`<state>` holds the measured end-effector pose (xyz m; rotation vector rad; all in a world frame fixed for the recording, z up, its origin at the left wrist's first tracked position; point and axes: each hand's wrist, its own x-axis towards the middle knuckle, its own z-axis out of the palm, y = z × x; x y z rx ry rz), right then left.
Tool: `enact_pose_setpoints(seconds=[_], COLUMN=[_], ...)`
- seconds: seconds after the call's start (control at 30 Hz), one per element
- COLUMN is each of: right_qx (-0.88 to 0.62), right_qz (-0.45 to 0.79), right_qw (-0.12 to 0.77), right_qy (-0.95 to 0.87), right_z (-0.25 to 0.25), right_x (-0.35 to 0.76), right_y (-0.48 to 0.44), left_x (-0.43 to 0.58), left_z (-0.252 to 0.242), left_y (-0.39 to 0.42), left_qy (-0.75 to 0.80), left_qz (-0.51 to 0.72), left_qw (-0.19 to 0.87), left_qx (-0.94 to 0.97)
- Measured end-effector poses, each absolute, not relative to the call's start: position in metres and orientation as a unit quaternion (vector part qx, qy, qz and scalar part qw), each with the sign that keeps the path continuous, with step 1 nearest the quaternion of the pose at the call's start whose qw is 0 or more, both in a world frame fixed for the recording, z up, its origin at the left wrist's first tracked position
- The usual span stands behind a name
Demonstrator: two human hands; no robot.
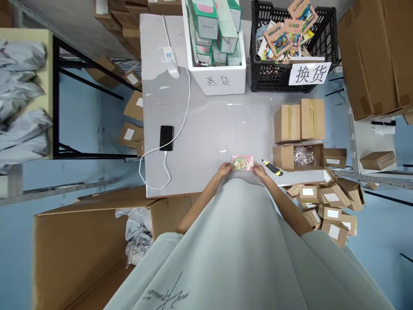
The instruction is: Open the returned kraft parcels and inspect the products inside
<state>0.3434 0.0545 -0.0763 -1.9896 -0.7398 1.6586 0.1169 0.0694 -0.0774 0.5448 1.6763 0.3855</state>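
A small pink packet (242, 162) with a colourful picture lies flat near the front edge of the white table (206, 125). My left hand (224, 169) grips its left end and my right hand (259, 170) grips its right end, fingers closed on the edges. A yellow and black utility knife (272, 167) lies just right of my right hand. An open cardboard box (298, 156) with clear plastic bags inside stands beyond the knife.
A black phone (166, 137) on a white cable lies at the table's left. A white foam bin (217, 43) of green cartons and a black crate (292, 45) of colourful packets stand at the back. Two taped boxes (300, 120) sit at right. Small labelled boxes lie on the floor right; a large carton (90, 245) is at lower left.
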Motion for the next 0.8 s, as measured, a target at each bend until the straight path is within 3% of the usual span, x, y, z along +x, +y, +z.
enact_pose_setpoints(seconds=[0.17,0.47,0.63,0.8], right_qx=[-0.732,-0.588,-0.548,-0.525], right_qz=[0.592,0.630,0.619,0.618], right_qw=[0.242,0.415,0.417,0.411], right_qy=[-0.233,-0.291,-0.377,-0.417], right_z=[-0.057,0.013,0.054,0.080], right_x=[0.339,0.331,0.323,0.316], right_y=[0.057,0.055,0.061,0.066], left_x=[0.096,0.039,0.027,0.036], left_z=[-0.059,-0.005,0.022,0.053], left_y=[0.059,0.023,0.022,0.025], left_qy=[0.674,0.535,0.530,0.476], left_qz=[0.198,0.298,0.385,0.368], left_qw=[0.667,0.726,0.677,0.696], left_qx=[0.248,0.314,0.336,0.392])
